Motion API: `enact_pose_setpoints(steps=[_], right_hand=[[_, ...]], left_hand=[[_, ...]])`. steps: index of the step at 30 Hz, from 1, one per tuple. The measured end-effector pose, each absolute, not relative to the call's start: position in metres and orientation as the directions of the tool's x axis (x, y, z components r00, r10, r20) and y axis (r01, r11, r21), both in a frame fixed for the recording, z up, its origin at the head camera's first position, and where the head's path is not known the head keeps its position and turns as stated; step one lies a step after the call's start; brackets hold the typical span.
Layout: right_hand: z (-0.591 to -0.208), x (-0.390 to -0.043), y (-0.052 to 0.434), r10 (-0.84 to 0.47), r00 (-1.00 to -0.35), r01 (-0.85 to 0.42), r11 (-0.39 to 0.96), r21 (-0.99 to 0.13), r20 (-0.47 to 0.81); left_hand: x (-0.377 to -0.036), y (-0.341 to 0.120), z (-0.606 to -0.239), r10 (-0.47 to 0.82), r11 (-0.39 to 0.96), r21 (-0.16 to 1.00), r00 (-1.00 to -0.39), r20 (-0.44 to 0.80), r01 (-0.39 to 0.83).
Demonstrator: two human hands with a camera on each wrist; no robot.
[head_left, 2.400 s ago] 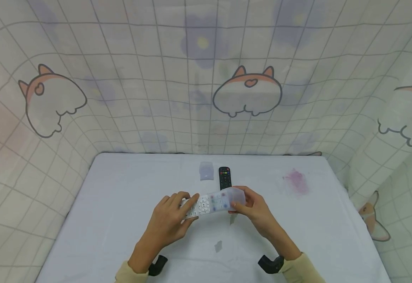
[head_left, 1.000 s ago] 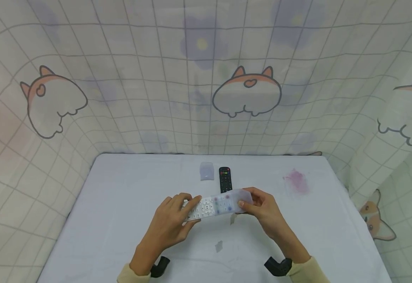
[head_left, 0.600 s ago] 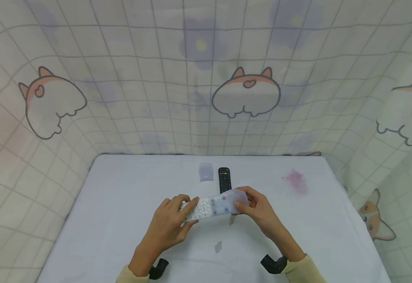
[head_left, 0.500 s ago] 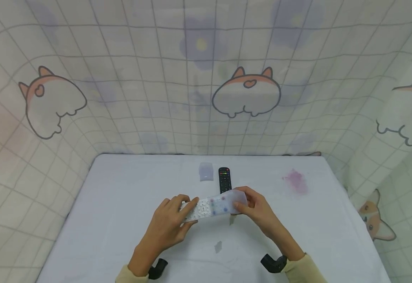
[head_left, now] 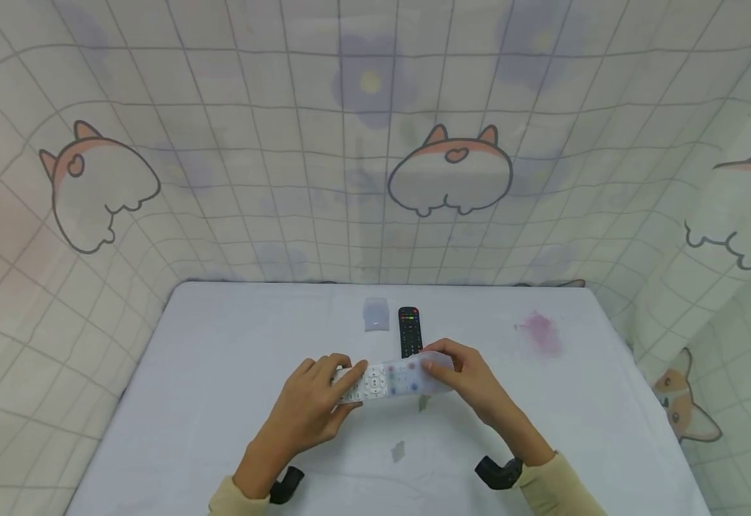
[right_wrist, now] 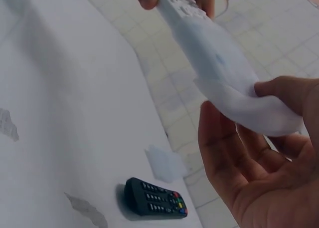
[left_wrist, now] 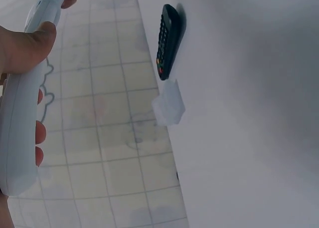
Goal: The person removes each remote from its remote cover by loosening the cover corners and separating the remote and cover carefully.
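A white remote control [head_left: 372, 381] is held level above the table between both hands. Its right part sits inside a translucent sleeve [right_wrist: 224, 63], through which blurred coloured buttons show. My left hand [head_left: 309, 398] grips the bare end, thumb below and fingers over the buttons. In the left wrist view the remote's smooth back [left_wrist: 22, 123] faces the camera. My right hand [head_left: 472, 376] pinches the sleeve's loose end, which sags past the remote in the right wrist view. A black remote control [head_left: 410, 331] lies on the table just behind, partly hidden by the sleeve and right hand.
A small folded translucent sleeve [head_left: 376, 314] lies left of the black remote. The white table [head_left: 233, 337] bears a pink stain [head_left: 541, 332] at right and grey patches [head_left: 398, 451] near the front. A grid-patterned curtain [head_left: 272, 143] surrounds its back and sides.
The right hand has shifted slightly left since a second ago, and its fingers have changed position on the sleeve's end. The white remote stays in the left hand, now tilted a little less.
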State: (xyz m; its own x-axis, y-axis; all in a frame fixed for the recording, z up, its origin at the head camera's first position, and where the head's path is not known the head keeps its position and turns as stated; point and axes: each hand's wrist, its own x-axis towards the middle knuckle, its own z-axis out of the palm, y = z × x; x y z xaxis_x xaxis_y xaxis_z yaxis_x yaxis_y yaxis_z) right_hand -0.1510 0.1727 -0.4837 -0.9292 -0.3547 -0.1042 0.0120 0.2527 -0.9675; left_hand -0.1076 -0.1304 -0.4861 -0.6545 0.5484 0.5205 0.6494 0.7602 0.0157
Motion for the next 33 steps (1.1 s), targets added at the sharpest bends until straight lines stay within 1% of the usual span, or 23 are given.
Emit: enact_pose_setpoints(steps=[7,11,19,27,33], right_hand=[[-0.483,-0.146,0.163,-0.251,-0.962,0.051,0.211,-0.976,-0.105],[-0.484,-0.143,0.160,-0.215,-0.973,0.047,0.193,-0.980,-0.089],[-0.484,-0.138,0.158,-0.139,-0.985,0.076,0.186,-0.980,-0.103],[-0.482,-0.134,0.159,-0.107,-0.990,0.069,0.183,-0.981,-0.090],[-0.483,-0.133,0.160,-0.137,-0.986,0.067,0.169,-0.983,-0.090]], left_hand=[[-0.106,-0.132,-0.487,0.536,0.771,0.012,-0.659,0.528,0.637],[-0.105,-0.132,-0.486,0.527,0.777,0.017,-0.666,0.529,0.629],[-0.102,-0.131,-0.486,0.506,0.788,0.034,-0.679,0.533,0.614],[-0.100,-0.129,-0.486,0.502,0.790,0.033,-0.675,0.540,0.613],[-0.101,-0.127,-0.485,0.499,0.791,0.015,-0.660,0.562,0.611]])
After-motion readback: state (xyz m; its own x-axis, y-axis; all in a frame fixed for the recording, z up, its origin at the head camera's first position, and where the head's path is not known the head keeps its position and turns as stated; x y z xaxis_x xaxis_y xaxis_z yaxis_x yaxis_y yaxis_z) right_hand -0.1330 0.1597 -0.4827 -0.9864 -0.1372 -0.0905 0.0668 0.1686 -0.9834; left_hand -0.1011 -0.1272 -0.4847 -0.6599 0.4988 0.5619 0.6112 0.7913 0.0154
